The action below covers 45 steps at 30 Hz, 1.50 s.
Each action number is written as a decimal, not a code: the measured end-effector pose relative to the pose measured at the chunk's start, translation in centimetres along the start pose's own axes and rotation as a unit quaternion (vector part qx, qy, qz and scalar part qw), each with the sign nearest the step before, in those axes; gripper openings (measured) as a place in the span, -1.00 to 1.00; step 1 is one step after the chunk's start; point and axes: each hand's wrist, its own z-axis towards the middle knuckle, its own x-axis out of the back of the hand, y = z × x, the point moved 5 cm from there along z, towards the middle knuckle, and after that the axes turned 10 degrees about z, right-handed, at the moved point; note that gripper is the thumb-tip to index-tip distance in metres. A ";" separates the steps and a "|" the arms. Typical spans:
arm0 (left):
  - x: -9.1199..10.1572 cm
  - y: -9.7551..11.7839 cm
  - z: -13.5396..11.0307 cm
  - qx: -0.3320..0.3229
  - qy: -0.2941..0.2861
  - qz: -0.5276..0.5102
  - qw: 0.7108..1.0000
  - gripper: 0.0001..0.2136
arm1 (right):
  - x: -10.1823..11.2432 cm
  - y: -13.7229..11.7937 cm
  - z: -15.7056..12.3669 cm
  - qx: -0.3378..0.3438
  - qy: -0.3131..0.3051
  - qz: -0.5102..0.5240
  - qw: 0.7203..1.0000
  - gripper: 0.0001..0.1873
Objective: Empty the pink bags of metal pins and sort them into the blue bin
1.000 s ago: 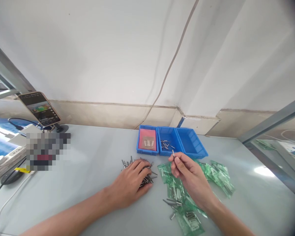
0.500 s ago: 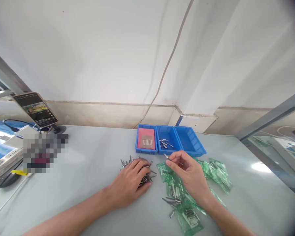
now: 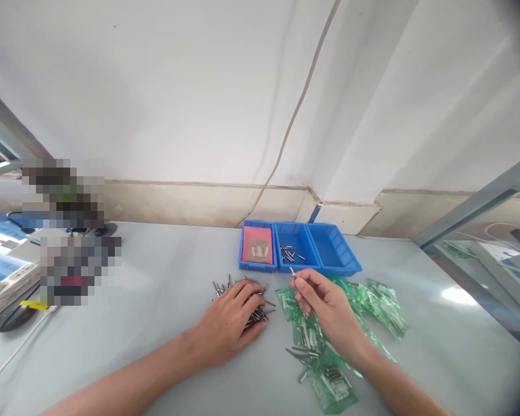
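Note:
My left hand (image 3: 230,319) lies flat, fingers spread, on a heap of small metal pins (image 3: 260,312) on the grey table (image 3: 156,323). My right hand (image 3: 325,309) is closed in a pinch on one metal pin (image 3: 292,271), held just in front of the middle blue tray (image 3: 295,254). That tray holds several pins. The left blue tray (image 3: 257,249) has a pink sheet with small parts in it. The right blue tray (image 3: 333,249) looks empty. Green plastic bags (image 3: 372,303) with pins inside lie under and around my right hand.
A few loose pins (image 3: 301,353) lie by the near bags. At the left edge are a white power strip (image 3: 4,277), cables and a blurred patch. A cable runs up the white wall (image 3: 299,110). A metal frame bar (image 3: 472,208) and glass pane stand at the right.
My right hand has turned the pin it holds and shifted slightly left and toward the middle tray. My left hand has stayed on the pin heap.

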 end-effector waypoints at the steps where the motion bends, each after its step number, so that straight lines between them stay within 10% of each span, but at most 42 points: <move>1: 0.0 0.0 0.0 -0.001 0.001 0.000 1.000 -0.81 | 0.0 0.0 0.1 -0.006 0.006 0.022 1.000 -0.59; 11: 0.0 0.1 0.0 0.002 -0.001 0.002 1.000 -0.80 | 1.0 0.1 0.5 -0.010 0.044 0.107 0.993 -0.62; 18: 0.1 0.0 0.0 0.003 -0.005 -0.001 1.000 -0.81 | 0.7 -0.5 0.4 0.034 0.013 -0.087 0.996 -0.68; 24: -0.1 -0.1 -0.1 0.004 0.007 -0.004 1.000 -0.78 | -1.5 0.0 -0.6 0.175 -0.130 -0.368 0.904 -0.75; 31: -0.5 -0.4 -0.4 0.026 0.024 -0.014 0.999 -0.65 | -2.6 0.4 -1.0 0.201 -0.169 -0.463 0.847 -0.92; 40: -0.2 -0.2 -0.1 0.008 0.038 -0.023 0.999 -0.71 | -3.1 0.3 -1.3 0.224 -0.177 -0.483 0.828 -0.86; 45: -0.1 -0.2 -0.1 0.008 0.035 -0.027 0.999 -0.76 | -2.6 -0.3 -1.3 0.212 -0.146 -0.418 0.871 -0.86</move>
